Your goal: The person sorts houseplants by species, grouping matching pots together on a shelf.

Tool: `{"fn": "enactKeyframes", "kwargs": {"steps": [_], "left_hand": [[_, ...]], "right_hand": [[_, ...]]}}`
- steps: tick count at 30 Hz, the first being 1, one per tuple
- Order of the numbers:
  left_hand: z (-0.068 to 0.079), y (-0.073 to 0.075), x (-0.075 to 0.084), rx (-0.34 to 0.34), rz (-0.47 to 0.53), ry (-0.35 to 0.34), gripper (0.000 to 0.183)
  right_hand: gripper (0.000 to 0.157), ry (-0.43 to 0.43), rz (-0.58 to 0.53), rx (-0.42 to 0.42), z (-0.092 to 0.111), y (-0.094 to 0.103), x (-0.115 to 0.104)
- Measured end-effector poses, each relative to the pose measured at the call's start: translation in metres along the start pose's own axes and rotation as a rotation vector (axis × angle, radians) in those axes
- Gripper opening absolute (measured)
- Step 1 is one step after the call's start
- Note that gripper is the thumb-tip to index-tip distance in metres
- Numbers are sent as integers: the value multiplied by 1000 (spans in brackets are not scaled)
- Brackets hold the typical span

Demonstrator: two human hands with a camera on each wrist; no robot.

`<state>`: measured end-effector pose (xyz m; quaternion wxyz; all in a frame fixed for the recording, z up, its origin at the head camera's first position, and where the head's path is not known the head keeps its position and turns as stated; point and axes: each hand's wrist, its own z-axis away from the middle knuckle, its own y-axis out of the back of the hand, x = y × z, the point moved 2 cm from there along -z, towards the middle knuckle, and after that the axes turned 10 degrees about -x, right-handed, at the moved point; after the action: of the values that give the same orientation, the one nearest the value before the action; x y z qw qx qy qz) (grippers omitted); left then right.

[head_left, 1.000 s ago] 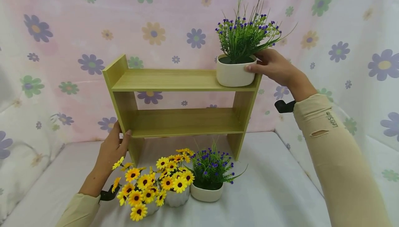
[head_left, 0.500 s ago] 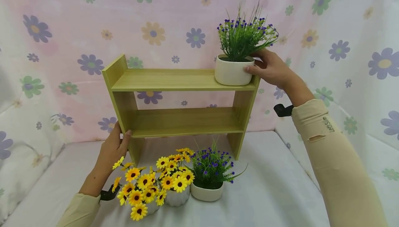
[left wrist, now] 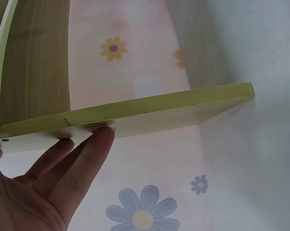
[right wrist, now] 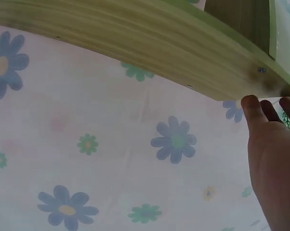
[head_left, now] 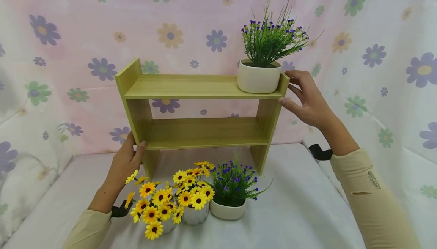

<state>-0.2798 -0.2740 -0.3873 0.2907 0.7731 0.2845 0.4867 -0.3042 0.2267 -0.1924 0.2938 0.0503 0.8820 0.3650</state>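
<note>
A two-tier wooden shelf (head_left: 205, 135) stands on the white cloth. My left hand (head_left: 124, 161) holds its left side panel low down, thumb at the front edge; in the left wrist view the fingers (left wrist: 89, 159) lie against the panel's outer face. My right hand (head_left: 308, 101) spans the upper end of the right side panel (right wrist: 203, 62), thumb at the front edge and fingertips at the top and back. Just beside it, a white oval pot (head_left: 259, 78) of purple-flowered greenery (head_left: 269, 42) sits upright at the right end of the top board.
In front of the shelf stand two grey pots of yellow daisies (head_left: 157, 207) (head_left: 192, 192) and another white pot (head_left: 228, 209) with purple flowers. A flower-printed curtain (head_left: 191, 21) hangs behind. White cloth (head_left: 293, 203) covers the surface.
My right hand has let go of the white pot and moved down and right onto the shelf's right side panel. The pot stays on the top board; my left hand keeps its hold.
</note>
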Motion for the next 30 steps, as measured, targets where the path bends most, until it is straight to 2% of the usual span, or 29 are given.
{"fn": "enactKeyframes", "kwargs": {"steps": [4,8,12,16,19,21,23,27,30], "left_hand": [[-1,2,1,-3,11,7,69],[-1,2,1,-7,22,11,69],[-1,1,0,-10,28,12,69],[-1,-2,-2,-22,44,14,70],[-1,-3,-3,-26,52,20,70],[0,-4,-3,-25,51,23,70],[0,-5,-3,-25,52,21,69],[0,-3,-2,-25,69,21,69],[0,-1,-1,-28,75,25,68]], "right_hand": [[73,38,20,53,26,-13,-6],[70,72,25,111,51,-29,2],[57,81,10,97,76,-54,16],[47,56,-32,38,96,-86,39],[47,56,-70,-48,108,-112,61],[48,52,-95,-137,115,-129,74],[47,14,-132,-243,120,-143,84],[45,-154,-150,-452,125,-163,90],[63,-324,-123,-584,129,-175,87]]}}
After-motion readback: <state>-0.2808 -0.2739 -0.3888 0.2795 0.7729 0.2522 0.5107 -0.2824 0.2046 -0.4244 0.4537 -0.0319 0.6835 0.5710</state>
